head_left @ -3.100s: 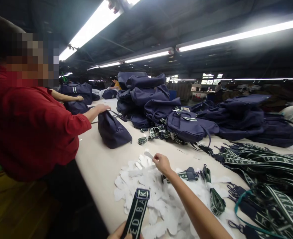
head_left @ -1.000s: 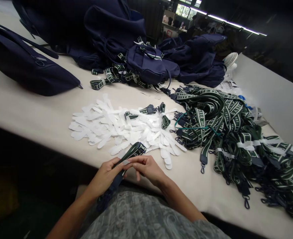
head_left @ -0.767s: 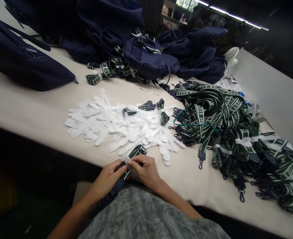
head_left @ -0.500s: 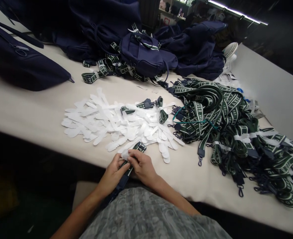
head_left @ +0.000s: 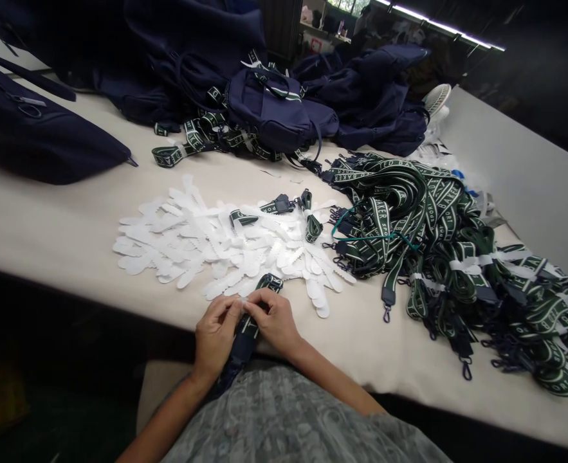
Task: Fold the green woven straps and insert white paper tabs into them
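A folded green strap with white lettering lies at the table's front edge, its dark lower part reaching down toward the grey shirt. My left hand pinches a small white strip over this strap. From the other side, my right hand pinches the same strip, its fingertips meeting those of the left. Most of the strip is hidden by the fingers. Just beyond both hands spreads a pile of white serrated strips, with a small bundled strap on its right part.
A heap of loose green straps lies to the right, with banded strap bundles nearer the front right corner. Navy bags stand along the back, and another dark bag is at the left.
My fingertips have come together over the strap, and the white strip that stood out between them is now mostly covered. My left hand has turned more upright. The view has shifted slightly.
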Demonstrator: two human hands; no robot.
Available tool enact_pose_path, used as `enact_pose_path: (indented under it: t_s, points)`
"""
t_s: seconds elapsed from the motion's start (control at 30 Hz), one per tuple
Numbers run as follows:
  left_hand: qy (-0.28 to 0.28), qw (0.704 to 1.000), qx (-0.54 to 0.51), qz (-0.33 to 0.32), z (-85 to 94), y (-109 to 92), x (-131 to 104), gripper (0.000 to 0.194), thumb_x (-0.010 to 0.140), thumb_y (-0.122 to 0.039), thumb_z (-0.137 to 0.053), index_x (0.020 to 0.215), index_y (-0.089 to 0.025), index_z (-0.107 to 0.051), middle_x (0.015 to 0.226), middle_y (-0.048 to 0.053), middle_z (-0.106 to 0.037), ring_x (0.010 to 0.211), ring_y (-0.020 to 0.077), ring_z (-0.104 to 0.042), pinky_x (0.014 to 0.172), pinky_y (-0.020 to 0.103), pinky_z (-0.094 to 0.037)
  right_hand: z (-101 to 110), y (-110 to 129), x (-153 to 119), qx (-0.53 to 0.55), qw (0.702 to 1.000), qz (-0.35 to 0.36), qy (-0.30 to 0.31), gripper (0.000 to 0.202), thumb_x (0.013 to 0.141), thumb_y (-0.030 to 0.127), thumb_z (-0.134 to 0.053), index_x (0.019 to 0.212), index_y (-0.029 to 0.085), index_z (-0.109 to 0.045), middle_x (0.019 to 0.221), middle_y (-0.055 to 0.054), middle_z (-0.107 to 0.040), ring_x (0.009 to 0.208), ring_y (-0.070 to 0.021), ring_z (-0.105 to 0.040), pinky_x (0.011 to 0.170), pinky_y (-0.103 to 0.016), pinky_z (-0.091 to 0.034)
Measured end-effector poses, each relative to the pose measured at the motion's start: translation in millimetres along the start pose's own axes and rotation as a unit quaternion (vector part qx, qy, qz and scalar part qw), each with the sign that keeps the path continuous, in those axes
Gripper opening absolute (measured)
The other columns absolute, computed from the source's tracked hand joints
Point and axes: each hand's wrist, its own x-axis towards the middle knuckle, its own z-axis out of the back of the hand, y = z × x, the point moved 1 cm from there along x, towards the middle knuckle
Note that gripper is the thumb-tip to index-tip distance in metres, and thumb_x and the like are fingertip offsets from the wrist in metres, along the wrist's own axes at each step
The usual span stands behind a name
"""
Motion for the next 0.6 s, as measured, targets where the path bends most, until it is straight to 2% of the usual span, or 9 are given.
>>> enact_pose_path:
  t_s: [0.13,0.27,0.43,0.6]
  points:
    - [-0.018,1.0,0.014,-0.019,3.3,5,2,0.024,0.089,-0.035,-0.062,0.072,-0.019,-0.066,0.076,-0.001,-0.061,0.077,0.0147,-0.056,0.08,0.023,-0.044,-7,-4,4,-0.015,0.999,-0.033,-0.017,0.019,0.082,0.031,-0.069,0.071,0.017,-0.066,0.07,0.001,-0.066,0.064,-0.0125,-0.057,0.063,-0.023,-0.043]
    - [-0.036,0.997,0.026,-0.065,3.3,9,1,0.017,0.09,-0.031,-0.062,0.083,-0.019,-0.071,0.084,0.001,-0.066,0.083,0.0154,-0.061,0.085,0.024,-0.048,-11,0,8,-0.077,0.996,-0.045,-0.017,0.018,0.081,0.027,-0.067,0.066,0.017,-0.064,0.066,0.001,-0.065,0.062,-0.0125,-0.057,0.062,-0.022,-0.04]
    - [-0.059,0.976,0.068,-0.198,3.1,16,0,0.014,0.09,-0.019,-0.062,0.094,-0.022,-0.075,0.092,0.002,-0.071,0.089,0.0142,-0.065,0.09,0.021,-0.049,-21,0,5,-0.198,0.979,-0.017,-0.048,0.019,0.084,0.024,-0.058,0.066,0.018,-0.055,0.061,0.001,-0.059,0.057,-0.0123,-0.052,0.058,-0.023,-0.033]
    - [-0.046,0.946,0.106,-0.303,8.3,14,7,0.02,0.09,-0.013,-0.059,0.098,-0.024,-0.074,0.088,0.001,-0.071,0.083,0.0127,-0.067,0.081,0.017,-0.053,-32,-29,3,-0.215,0.971,0.062,-0.08,0.023,0.09,0.03,-0.048,0.069,0.02,-0.053,0.06,0.001,-0.057,0.054,-0.013,-0.053,0.055,-0.023,-0.034]
